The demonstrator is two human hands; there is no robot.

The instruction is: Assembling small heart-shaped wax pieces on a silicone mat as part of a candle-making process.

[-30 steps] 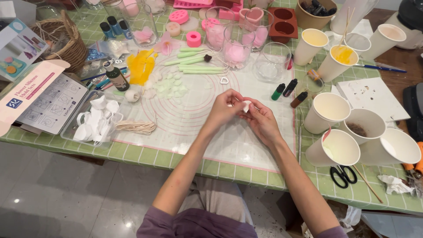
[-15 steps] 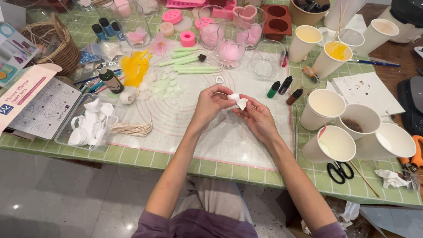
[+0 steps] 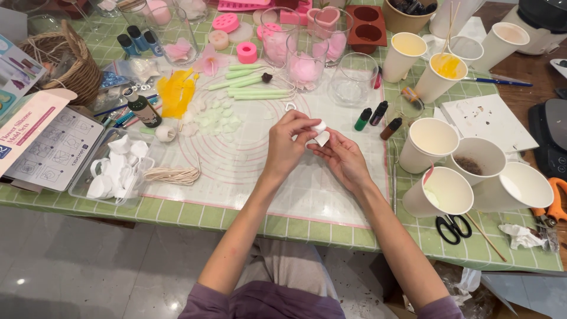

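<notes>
Small white, soft-looking moulded piece (image 3: 320,133) pinched between the fingertips of the left hand (image 3: 289,142) and right hand (image 3: 342,156), both closed on it, above the translucent silicone work mat (image 3: 236,171). Near right: three small dye bottles (image 3: 378,118); beyond, white paper cups (image 3: 434,145).
</notes>
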